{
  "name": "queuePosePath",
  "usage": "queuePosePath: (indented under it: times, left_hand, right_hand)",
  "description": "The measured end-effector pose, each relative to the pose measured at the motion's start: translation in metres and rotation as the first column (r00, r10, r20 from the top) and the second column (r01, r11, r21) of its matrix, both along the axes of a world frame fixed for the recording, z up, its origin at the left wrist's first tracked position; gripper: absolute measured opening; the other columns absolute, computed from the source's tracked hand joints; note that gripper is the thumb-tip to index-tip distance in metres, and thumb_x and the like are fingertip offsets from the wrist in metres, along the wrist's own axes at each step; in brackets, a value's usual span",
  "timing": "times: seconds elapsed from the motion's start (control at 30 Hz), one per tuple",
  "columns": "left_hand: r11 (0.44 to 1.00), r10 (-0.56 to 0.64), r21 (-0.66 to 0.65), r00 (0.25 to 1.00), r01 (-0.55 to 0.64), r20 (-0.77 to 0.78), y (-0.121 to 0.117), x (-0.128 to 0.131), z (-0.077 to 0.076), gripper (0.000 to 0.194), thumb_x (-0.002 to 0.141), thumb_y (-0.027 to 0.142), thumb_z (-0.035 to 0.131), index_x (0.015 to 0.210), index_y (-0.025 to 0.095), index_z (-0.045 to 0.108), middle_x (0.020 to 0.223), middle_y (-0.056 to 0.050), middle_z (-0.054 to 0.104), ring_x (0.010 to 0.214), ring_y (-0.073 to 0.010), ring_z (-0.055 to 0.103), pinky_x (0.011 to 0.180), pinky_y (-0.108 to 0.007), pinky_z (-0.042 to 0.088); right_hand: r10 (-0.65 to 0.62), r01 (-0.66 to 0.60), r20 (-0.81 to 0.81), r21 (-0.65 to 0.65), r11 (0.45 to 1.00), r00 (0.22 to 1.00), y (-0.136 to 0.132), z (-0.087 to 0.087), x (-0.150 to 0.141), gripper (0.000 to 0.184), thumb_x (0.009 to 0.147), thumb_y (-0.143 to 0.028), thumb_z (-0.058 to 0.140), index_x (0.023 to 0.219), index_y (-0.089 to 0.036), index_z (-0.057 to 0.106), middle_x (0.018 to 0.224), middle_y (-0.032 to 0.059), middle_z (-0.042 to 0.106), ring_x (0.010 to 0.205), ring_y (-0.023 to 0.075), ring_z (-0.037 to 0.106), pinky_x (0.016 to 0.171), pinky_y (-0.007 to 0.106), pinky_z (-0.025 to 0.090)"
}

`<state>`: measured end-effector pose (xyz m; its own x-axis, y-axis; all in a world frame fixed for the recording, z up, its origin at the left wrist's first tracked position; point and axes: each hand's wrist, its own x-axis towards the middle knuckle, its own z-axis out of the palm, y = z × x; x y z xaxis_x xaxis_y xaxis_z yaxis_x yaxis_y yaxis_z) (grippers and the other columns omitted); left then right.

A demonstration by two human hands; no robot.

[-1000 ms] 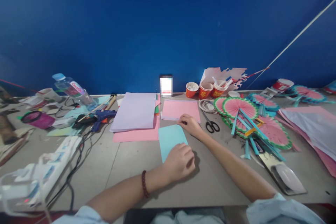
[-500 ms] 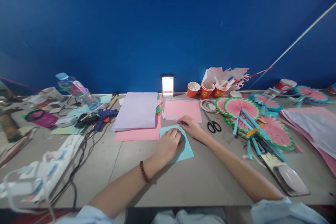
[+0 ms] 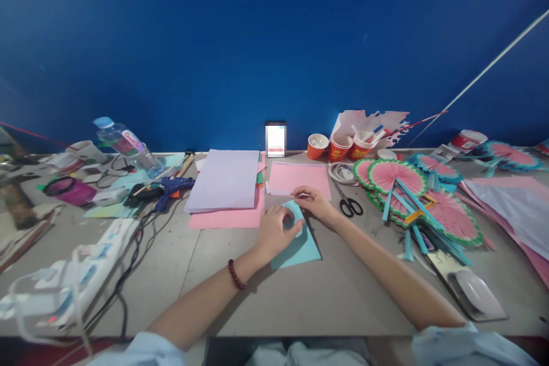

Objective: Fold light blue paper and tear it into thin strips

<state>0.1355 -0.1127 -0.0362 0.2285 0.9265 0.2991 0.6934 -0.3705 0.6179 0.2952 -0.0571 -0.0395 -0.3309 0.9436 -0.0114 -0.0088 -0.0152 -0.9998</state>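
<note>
A sheet of light blue paper [image 3: 302, 249] lies before me on the grey table, its far part lifted and bent between my hands. My left hand [image 3: 274, 233], with a dark red bead bracelet at the wrist, curls round the sheet's left side, thumb over the top. At the far right corner my right hand [image 3: 315, 206] pinches the paper, its fingers partly hiding that edge. Just beyond, a pink sheet [image 3: 300, 178] lies flat. Black-handled scissors [image 3: 350, 207] rest to the right of my right hand.
Left stand stacked lilac paper [image 3: 225, 180], a blue glue gun [image 3: 174, 190] with cables, a tipped bottle [image 3: 128, 143] and a power strip [image 3: 100, 263]. Red paper cups [image 3: 318, 147] line the wall. Pink pleated paper fans [image 3: 397, 177] and a white mouse [image 3: 474, 291] lie right.
The far part of the blue paper has come up off the table and bends between my hands. My left thumb has spread away from its fingers.
</note>
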Motion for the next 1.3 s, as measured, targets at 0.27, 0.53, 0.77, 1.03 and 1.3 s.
queuePosePath:
  times: [0.27, 0.53, 0.77, 1.03, 1.3]
  left_hand:
    - [0.917, 0.045, -0.331, 0.765, 0.224, 0.643, 0.003, 0.007, 0.0, 0.033, 0.074, 0.044, 0.062, 0.062, 0.016, 0.049, 0.057, 0.004, 0.046, 0.053, -0.0086, 0.041, 0.055, -0.024, 0.033]
    - [0.805, 0.147, -0.428, 0.561, 0.41, 0.815, 0.001, 0.0, 0.017, 0.035, 0.062, 0.043, 0.074, 0.079, 0.014, 0.064, 0.068, -0.001, 0.06, 0.061, -0.0116, 0.053, 0.062, -0.025, 0.043]
    - [0.828, 0.172, -0.379, 0.456, 0.414, 0.873, 0.011, -0.006, 0.012, 0.032, 0.063, 0.041, 0.075, 0.073, 0.014, 0.06, 0.066, 0.002, 0.057, 0.053, -0.0064, 0.048, 0.052, -0.019, 0.039]
    - [0.736, 0.228, -0.538, 0.598, 0.41, 0.768, 0.017, -0.004, 0.006, 0.043, 0.065, 0.048, 0.072, 0.089, 0.017, 0.053, 0.051, 0.008, 0.048, 0.039, -0.0067, 0.044, 0.034, -0.017, 0.036]
    - [0.788, 0.1, -0.542, 0.808, 0.291, 0.58, 0.011, -0.003, -0.003, 0.058, 0.069, 0.03, 0.069, 0.119, 0.024, 0.041, 0.069, 0.007, 0.048, 0.045, -0.0076, 0.049, 0.033, -0.016, 0.038]
  right_hand:
    - [0.083, -0.09, -0.167, -0.034, 0.995, 0.982, -0.003, 0.01, -0.005, 0.027, 0.067, -0.031, 0.072, 0.087, -0.021, 0.058, 0.075, -0.0029, 0.058, 0.054, 0.0077, 0.05, 0.054, 0.023, 0.041]
    - [0.116, -0.134, 0.101, 0.188, 0.973, 0.988, -0.009, 0.032, 0.001, 0.027, 0.084, -0.039, 0.055, 0.106, -0.025, 0.062, 0.116, 0.0046, 0.058, 0.105, 0.0187, 0.053, 0.09, 0.033, 0.04]
    - [0.137, -0.192, 0.255, 0.205, 0.96, 0.957, 0.006, 0.039, 0.022, 0.025, 0.081, -0.038, 0.057, 0.096, -0.018, 0.058, 0.068, -0.0016, 0.054, 0.062, 0.0122, 0.049, 0.059, 0.025, 0.04]
    - [0.079, -0.277, 0.601, 0.243, 0.93, 0.795, 0.008, 0.064, 0.041, 0.027, 0.079, -0.027, 0.055, 0.104, -0.02, 0.061, 0.094, 0.0043, 0.062, 0.086, 0.0175, 0.056, 0.076, 0.03, 0.043]
    - [0.059, -0.347, 0.838, 0.159, 0.925, 0.542, 0.014, 0.031, 0.043, 0.023, 0.074, -0.018, 0.06, 0.096, -0.022, 0.065, 0.087, 0.0054, 0.066, 0.078, 0.0202, 0.059, 0.069, 0.028, 0.041]
